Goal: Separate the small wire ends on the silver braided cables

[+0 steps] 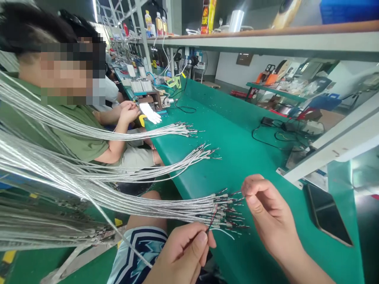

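Observation:
My left hand [189,250] is closed in a pinch on a grey braided cable [134,250]. Thin red and black wires [212,216] stick up from its fingertips. Beyond it lies the nearest bundle of braided cables [177,207], their stripped ends with dark and red wire tips resting on the green table [231,159]. My right hand [268,213] is pinched, thumb against forefinger, at the right end of this bundle. Fine wire tips reach its fingertips, but whether it grips one cannot be made out.
Two more cable bundles [189,159] [166,131] lie farther along the table's left edge. A phone [327,215] rests at the right beside a white metal post [331,146]. A co-worker in a green shirt [74,132] sits at the left, near a white glove [150,113]. A shelf [266,39] runs overhead.

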`<state>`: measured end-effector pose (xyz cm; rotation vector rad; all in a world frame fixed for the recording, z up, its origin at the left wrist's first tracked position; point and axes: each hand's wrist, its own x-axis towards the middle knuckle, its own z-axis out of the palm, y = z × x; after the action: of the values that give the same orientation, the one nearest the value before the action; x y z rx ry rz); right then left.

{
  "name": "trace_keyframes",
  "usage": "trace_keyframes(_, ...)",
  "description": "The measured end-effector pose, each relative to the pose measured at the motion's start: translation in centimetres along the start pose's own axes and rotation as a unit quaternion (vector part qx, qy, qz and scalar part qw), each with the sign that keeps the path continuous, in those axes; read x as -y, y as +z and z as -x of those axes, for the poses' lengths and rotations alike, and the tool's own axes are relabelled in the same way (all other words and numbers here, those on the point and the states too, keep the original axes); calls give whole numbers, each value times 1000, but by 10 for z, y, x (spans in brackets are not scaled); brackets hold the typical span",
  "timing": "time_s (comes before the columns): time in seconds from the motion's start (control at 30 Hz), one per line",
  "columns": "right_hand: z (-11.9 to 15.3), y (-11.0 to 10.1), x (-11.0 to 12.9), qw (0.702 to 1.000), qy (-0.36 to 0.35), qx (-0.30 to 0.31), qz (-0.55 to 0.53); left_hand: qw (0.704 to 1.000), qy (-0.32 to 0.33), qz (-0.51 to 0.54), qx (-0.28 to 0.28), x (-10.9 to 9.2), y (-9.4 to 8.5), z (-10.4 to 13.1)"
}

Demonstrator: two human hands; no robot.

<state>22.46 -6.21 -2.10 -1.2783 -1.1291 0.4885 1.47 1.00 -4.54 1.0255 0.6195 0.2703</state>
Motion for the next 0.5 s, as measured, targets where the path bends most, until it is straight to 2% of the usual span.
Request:
trace_keyframes(0.23,3,16,-10,976,150,156,-18,996,59,-56,-28,2,1,2)
trace_keyframes(0.33,4,19,-8,972,152,174,-27,997,61,-48,-3,1,-1,3)
trace_keyframes(0.5,2,16,0,968,100,220,-69,995,73,-57,25,2,-1,5)
